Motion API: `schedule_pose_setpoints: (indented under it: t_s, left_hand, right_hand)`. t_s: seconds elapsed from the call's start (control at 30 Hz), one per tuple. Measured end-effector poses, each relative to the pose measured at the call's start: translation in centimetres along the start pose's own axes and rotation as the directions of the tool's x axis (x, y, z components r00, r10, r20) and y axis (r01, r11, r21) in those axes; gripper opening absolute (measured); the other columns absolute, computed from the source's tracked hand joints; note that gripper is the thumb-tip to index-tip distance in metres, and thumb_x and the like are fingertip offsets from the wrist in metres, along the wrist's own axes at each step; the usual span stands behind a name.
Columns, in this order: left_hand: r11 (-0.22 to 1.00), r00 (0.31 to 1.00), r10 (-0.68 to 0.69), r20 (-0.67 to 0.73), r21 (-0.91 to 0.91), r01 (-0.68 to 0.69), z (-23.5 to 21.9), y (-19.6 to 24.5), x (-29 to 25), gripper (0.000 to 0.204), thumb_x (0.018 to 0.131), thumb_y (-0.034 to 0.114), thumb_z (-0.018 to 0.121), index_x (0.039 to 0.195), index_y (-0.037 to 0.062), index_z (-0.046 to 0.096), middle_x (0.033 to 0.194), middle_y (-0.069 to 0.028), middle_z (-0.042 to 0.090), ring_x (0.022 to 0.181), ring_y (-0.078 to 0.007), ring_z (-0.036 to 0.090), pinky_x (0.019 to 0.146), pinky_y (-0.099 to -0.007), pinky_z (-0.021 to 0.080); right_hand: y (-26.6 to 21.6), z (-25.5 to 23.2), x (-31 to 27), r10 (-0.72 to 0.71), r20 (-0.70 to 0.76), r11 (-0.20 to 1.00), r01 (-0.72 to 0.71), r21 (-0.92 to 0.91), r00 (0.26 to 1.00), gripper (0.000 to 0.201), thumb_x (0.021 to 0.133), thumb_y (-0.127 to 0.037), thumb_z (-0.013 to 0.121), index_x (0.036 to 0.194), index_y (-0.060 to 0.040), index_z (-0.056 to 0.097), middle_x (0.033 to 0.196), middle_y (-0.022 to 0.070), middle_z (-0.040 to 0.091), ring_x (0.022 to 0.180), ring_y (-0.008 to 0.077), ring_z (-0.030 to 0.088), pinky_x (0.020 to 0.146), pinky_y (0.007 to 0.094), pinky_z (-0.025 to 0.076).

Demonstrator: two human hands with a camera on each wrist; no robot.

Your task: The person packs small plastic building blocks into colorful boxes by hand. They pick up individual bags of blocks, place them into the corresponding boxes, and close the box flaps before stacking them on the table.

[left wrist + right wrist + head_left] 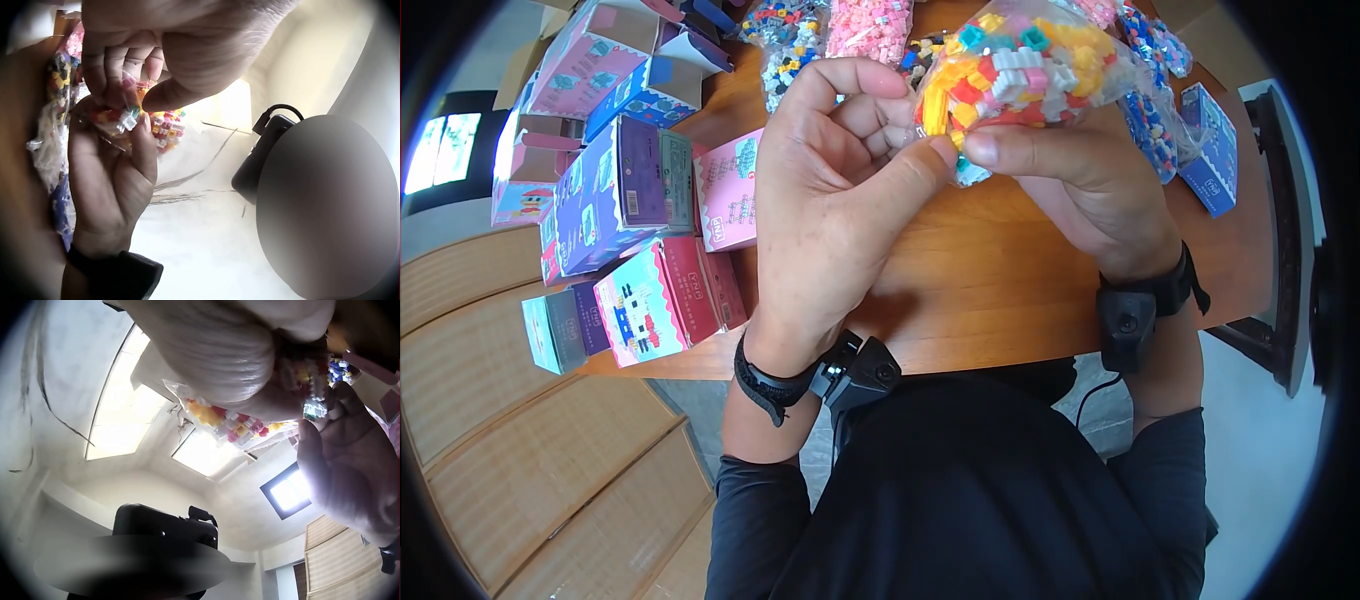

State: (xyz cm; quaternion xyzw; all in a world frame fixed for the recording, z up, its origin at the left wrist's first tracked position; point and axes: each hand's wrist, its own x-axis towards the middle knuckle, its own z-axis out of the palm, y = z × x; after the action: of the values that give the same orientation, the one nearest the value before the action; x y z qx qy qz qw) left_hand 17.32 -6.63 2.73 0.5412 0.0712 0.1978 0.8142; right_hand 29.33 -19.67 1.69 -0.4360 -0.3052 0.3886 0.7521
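Observation:
A clear plastic bag [1030, 75] full of small building bricks, mostly yellow, red, white and pink with some teal, is held up over the table. My left hand [825, 210] pinches its near left edge between thumb and fingers. From the other side my right hand [1090, 185] grips the same bag, its thumb lying along the lower edge. Both thumb tips are close together at the bag's edge. In the left wrist view the bricks [167, 132] show beyond the thumbs. The right wrist view shows the bag's underside [231, 425], partly hidden by the right hand.
Several printed boxes stand at the left, among them a purple box [590, 205] and a red one [670, 300]. More brick bags, such as a pink one [868, 35], lie at the back of the wooden table [960, 290]. A blue box [1210, 150] stands at the right edge.

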Motion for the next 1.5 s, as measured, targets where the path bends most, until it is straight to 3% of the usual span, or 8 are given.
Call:
schedule_pose_setpoints:
  t_s: [0.13, 0.2, 0.47, 0.57, 0.77, 1.07, 1.33, 1.5]
  left_hand:
    - [1.000, 1.000, 0.003, 0.000, -0.014, -0.003, 0.0, -0.1, 0.0, 0.033, 0.080, -0.013, 0.059, 0.107, -0.0019, 0.043, 0.099, -0.0119, 0.061, 0.091, -0.0143, 0.061, 0.080, -0.0265, 0.051]
    - [0.999, 1.000, 0.000, -0.012, -0.037, -0.001, 0.1, 0.0, 0.0, 0.033, 0.080, -0.012, 0.059, 0.108, -0.0018, 0.044, 0.101, -0.0126, 0.062, 0.090, -0.0141, 0.061, 0.079, -0.0254, 0.051]
    - [0.992, 0.999, -0.046, 0.007, -0.114, 0.047, -0.9, 0.3, -0.2, 0.025, 0.086, -0.003, 0.059, 0.108, -0.0008, 0.049, 0.089, -0.0083, 0.067, 0.079, -0.0097, 0.063, 0.059, -0.0169, 0.043]
    - [0.993, 0.997, -0.070, -0.037, -0.098, 0.066, -0.4, 0.3, -0.1, 0.019, 0.087, -0.001, 0.058, 0.105, -0.0008, 0.052, 0.087, -0.0083, 0.067, 0.078, -0.0096, 0.063, 0.058, -0.0163, 0.043]
    - [0.995, 1.000, 0.000, -0.029, 0.098, 0.003, 0.0, 0.6, -0.3, 0.023, 0.087, 0.005, 0.060, 0.107, 0.0018, 0.049, 0.084, -0.0065, 0.063, 0.068, -0.0091, 0.057, 0.052, -0.0207, 0.040]
    - [0.992, 0.994, 0.103, -0.021, -0.065, -0.104, -0.1, -0.4, -0.1, 0.026, 0.084, -0.001, 0.062, 0.106, 0.0039, 0.049, 0.084, -0.0053, 0.063, 0.069, -0.0086, 0.058, 0.051, -0.0198, 0.044]
    - [0.989, 0.989, 0.141, -0.052, -0.045, -0.143, -0.3, -0.6, 0.0, 0.024, 0.085, -0.001, 0.060, 0.105, 0.0052, 0.047, 0.085, -0.0048, 0.063, 0.072, -0.0105, 0.061, 0.049, -0.0215, 0.048]
    - [0.986, 0.987, 0.151, -0.050, -0.060, -0.154, -0.3, -0.8, -0.1, 0.023, 0.086, -0.001, 0.058, 0.104, 0.0057, 0.047, 0.085, -0.0050, 0.064, 0.072, -0.0113, 0.061, 0.050, -0.0236, 0.049]
  right_hand:
    - [0.0, -0.3, 0.1, 0.066, 0.011, 0.997, -0.065, -0.027, 0.998, 0.042, 0.081, 0.001, 0.065, 0.120, -0.0027, 0.051, 0.111, 0.0052, 0.060, 0.107, 0.0160, 0.057, 0.094, 0.0327, 0.045]
    - [0.2, -0.1, 0.2, 0.033, 0.002, 0.999, -0.033, -0.014, 0.999, 0.040, 0.083, -0.002, 0.064, 0.121, -0.0021, 0.051, 0.111, 0.0055, 0.060, 0.107, 0.0161, 0.057, 0.094, 0.0328, 0.045]
    - [0.2, -0.2, 0.3, -0.011, 0.005, 0.998, 0.011, -0.069, 1.000, 0.039, 0.085, -0.005, 0.063, 0.122, -0.0009, 0.051, 0.116, 0.0066, 0.059, 0.109, 0.0164, 0.057, 0.095, 0.0334, 0.044]
    - [0.1, -0.5, 0.3, -0.010, 0.040, 0.997, 0.013, -0.079, 0.999, 0.040, 0.084, -0.005, 0.063, 0.122, -0.0012, 0.051, 0.117, 0.0065, 0.059, 0.110, 0.0167, 0.057, 0.096, 0.0338, 0.044]
    - [-0.1, -0.7, 0.3, 0.008, 0.053, 0.997, -0.005, -0.071, 0.999, 0.044, 0.082, -0.003, 0.065, 0.123, -0.0026, 0.049, 0.116, 0.0062, 0.059, 0.110, 0.0168, 0.056, 0.098, 0.0340, 0.043]
    - [0.1, -0.9, 0.2, -0.014, 0.063, 0.997, 0.018, -0.073, 0.998, 0.043, 0.083, -0.003, 0.064, 0.124, -0.0025, 0.048, 0.116, 0.0060, 0.058, 0.112, 0.0169, 0.055, 0.099, 0.0346, 0.042]
    - [1.1, 0.0, 0.4, -0.063, -0.012, 0.998, 0.063, -0.026, 0.998, 0.041, 0.089, -0.007, 0.059, 0.128, -0.0012, 0.046, 0.124, 0.0081, 0.056, 0.117, 0.0173, 0.052, 0.102, 0.0347, 0.039]
    - [0.6, -0.4, 0.6, -0.054, 0.081, 0.995, 0.047, 0.092, 0.995, 0.048, 0.084, -0.001, 0.058, 0.130, -0.0002, 0.044, 0.125, 0.0092, 0.055, 0.118, 0.0193, 0.052, 0.103, 0.0362, 0.038]
